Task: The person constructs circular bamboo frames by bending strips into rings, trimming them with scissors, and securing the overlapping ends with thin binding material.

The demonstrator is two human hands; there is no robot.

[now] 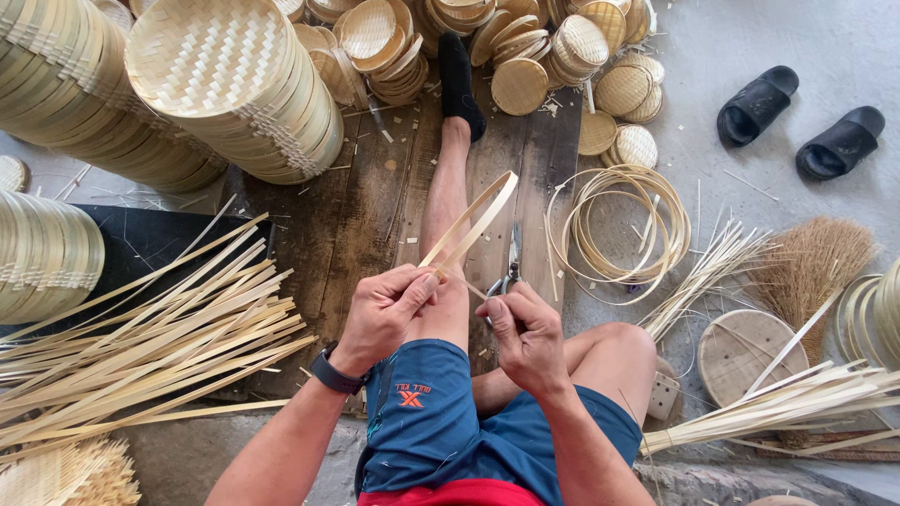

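The person sits on the floor with one leg stretched forward over a dark wooden board (366,211), and both hands work just above the knee. The left hand (382,314) is closed on a thin bamboo strip (473,220); thumb and fingers pinch the place where the two ends of the strip come together, so the strip stands up and away from the hands as a long narrow loop. I think it is held at this crossing point because there the bent strip wants to spring open. The right hand (525,333) is also mostly closed, with its fingertips pinching the short free end of the strip just beside the left thumb, as if to guide it.

A pair of scissors (509,267) lies on the board just in front of the right hand, close enough to take without moving the body. To the right of the hands, on the grey floor, there is a pile of finished bamboo rings (619,234), and further right a round wooden disc (750,347) and a small broom (816,258). To the left of the hands lies a big bundle of straight bamboo strips (159,328), near to the left arm, so new material is easy to reach. Another bundle of strips (797,403) lies at the right side. Far in front of the hands stand stacks of woven bamboo lids (234,84), and two black slippers (802,117) rest well apart at the front right
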